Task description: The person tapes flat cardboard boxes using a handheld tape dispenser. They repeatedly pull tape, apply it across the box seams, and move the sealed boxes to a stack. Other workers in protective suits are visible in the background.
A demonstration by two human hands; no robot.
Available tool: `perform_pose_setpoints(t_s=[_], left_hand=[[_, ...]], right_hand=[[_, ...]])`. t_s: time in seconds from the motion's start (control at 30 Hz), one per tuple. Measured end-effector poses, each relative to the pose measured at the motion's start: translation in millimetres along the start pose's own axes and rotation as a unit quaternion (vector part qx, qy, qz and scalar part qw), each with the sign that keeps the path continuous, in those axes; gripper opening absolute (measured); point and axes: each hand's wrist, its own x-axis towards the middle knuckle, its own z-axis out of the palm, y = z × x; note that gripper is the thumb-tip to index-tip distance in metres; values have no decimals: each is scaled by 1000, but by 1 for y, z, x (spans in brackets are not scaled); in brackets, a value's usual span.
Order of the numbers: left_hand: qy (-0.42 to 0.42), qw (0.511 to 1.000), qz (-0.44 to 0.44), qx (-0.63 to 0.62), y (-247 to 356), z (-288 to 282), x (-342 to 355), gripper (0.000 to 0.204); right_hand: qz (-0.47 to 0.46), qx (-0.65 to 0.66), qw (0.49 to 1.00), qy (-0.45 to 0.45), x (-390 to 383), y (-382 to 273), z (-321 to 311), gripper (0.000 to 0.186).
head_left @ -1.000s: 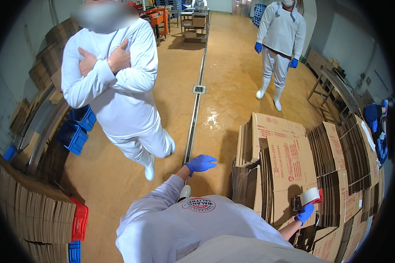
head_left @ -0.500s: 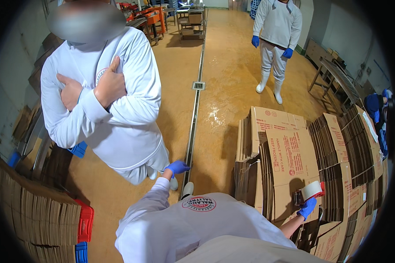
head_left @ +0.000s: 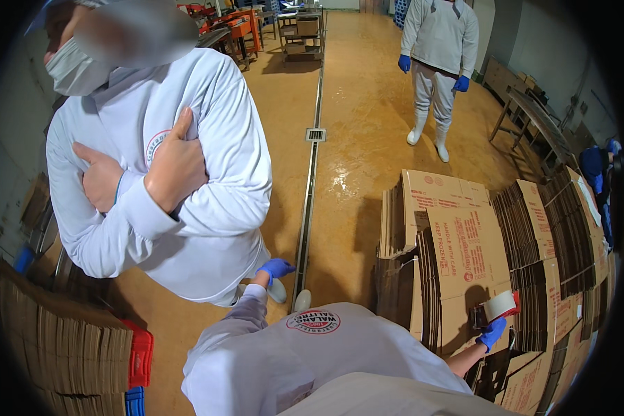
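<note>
My left hand (head_left: 275, 268), in a blue glove, hangs open at lower centre, in front of a person (head_left: 159, 173) in white clothing who stands close by with bare hands crossed over the chest. My right hand (head_left: 491, 334), also gloved, grips a tape dispenser (head_left: 496, 307) with a wide pale roll and a red part. The dispenser is just above stacks of flattened cardboard boxes (head_left: 464, 243) at the lower right; whether it touches them I cannot tell.
Another person (head_left: 438, 62) with blue gloves stands farther back. A drain channel (head_left: 313, 173) crosses the orange floor. Cardboard stacks (head_left: 90, 347) and a red crate (head_left: 137, 353) sit at lower left; a metal table (head_left: 534, 118) is at right, a trolley (head_left: 305, 35) at the back.
The near person has come closer, moving leftward in view, head now turned to the left. My left hand has shifted left and lower. My right hand still holds the dispenser, slightly farther right.
</note>
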Motion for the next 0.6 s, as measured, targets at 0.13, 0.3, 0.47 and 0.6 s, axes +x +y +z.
perform_pose_setpoints(t_s=[0.13, 0.3, 0.47, 0.6], left_hand=[[1, 1000, -23, -13, -12, 0, 4, 48], [-28, 994, -86, -59, 8, -21, -21, 49], [-3, 993, -90, -78, -45, 11, 8, 49], [-11, 997, -75, 0, -44, 1, -6, 53]], right_hand=[[41, 83, 994, 66, -7, 5, 5, 21], [27, 54, 998, 5, 5, 40, 5, 25], [186, 293, 931, 114, 5, 39, 19, 31], [193, 320, 921, 107, 12, 58, 29, 31]])
